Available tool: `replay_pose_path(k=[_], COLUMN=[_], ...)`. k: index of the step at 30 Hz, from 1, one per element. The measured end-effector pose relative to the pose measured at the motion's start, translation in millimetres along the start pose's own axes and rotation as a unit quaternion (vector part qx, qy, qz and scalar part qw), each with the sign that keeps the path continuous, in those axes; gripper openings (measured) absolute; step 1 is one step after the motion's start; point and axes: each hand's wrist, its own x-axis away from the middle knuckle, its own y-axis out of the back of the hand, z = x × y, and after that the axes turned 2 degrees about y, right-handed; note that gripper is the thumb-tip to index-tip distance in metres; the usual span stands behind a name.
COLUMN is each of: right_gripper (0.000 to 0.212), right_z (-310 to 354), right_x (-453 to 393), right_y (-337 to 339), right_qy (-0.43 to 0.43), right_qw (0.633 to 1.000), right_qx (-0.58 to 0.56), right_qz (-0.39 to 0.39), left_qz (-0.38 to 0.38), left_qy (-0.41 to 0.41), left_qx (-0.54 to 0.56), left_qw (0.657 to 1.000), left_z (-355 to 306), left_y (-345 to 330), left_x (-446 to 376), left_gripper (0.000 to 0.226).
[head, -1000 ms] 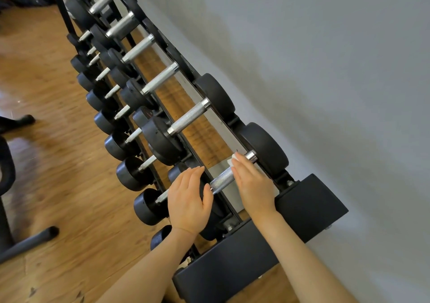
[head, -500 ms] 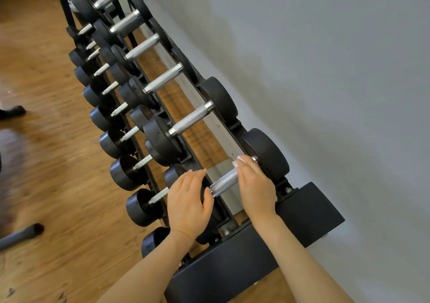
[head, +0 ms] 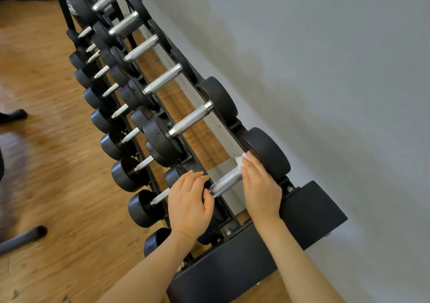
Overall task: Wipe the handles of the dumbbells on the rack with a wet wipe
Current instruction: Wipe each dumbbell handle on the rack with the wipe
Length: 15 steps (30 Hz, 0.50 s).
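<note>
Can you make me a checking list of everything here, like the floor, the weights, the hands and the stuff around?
Surface: wooden floor under a black dumbbell rack.
Job's things: white wet wipe on the nearest dumbbell handle, at its wall end; more dumbbells run up the rack.
Clutter: a dark bar lies on the floor.
Grips: right hand presses the wipe on the handle; left hand rests on the near weight, fingers relaxed.
Cables: nothing seen.
Surroundings: grey wall behind the rack.
</note>
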Motion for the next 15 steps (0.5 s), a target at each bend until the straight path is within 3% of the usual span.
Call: replay_pose_path(k=[6,10,15], right_gripper=[0.049,0.053,0.056], right_z=[-7.1,-13.1,-6.9], right_x=[4.3,0.0,5.0], right_y=[-5.8,-1.0,-5.0], right_qy=[0.098,0.051,0.07], right_qw=[0.994,0.998,0.997], right_qx=[0.011,0.029,0.013], right_qz=[0.038,0.007,0.021], left_qz=[-0.003,-0.012,-0.011], left_qy=[-0.004,-0.004,-0.002], left_qx=[-0.005,-0.006,-0.005], left_qw=[1.0,1.0,1.0], left_z=[0.4,0.1,0.3], left_y=[0.0,-0.6,-0.7], left_x=[0.7,0.4,1.0], left_gripper=[0.041,0.039,0.039])
